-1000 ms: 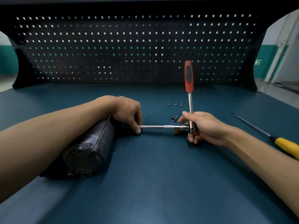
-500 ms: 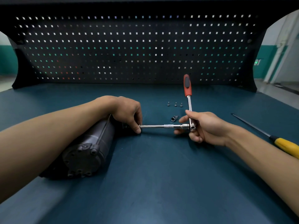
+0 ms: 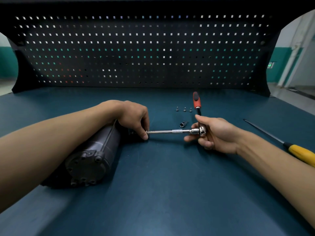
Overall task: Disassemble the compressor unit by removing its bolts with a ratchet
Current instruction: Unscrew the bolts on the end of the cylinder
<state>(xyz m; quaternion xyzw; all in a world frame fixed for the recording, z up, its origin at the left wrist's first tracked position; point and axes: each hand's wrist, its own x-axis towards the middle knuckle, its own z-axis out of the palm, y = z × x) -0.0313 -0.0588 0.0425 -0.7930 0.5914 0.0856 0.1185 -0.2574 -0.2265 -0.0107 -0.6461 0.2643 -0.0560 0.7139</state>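
The dark cylindrical compressor unit (image 3: pixel 92 155) lies on its side on the blue bench, its bolted end cap facing me. My left hand (image 3: pixel 134 116) rests over its far end and pinches the tip of a chrome extension bar (image 3: pixel 167 131) where it meets the unit. My right hand (image 3: pixel 214 133) grips the ratchet head (image 3: pixel 201 130) at the bar's other end. The ratchet's red and black handle (image 3: pixel 196 100) points away from me, low over the bench. Three removed bolts (image 3: pixel 184 109) sit in a row behind the bar.
A loose socket (image 3: pixel 183 124) lies just behind the extension bar. A yellow-handled screwdriver (image 3: pixel 300 151) lies at the right, its shaft pointing toward the back. A black pegboard (image 3: pixel 143 51) closes off the bench's rear edge.
The ratchet handle has swung down and away from me, from upright to low over the bench. My right hand turned with it. My left hand and the compressor stayed put.
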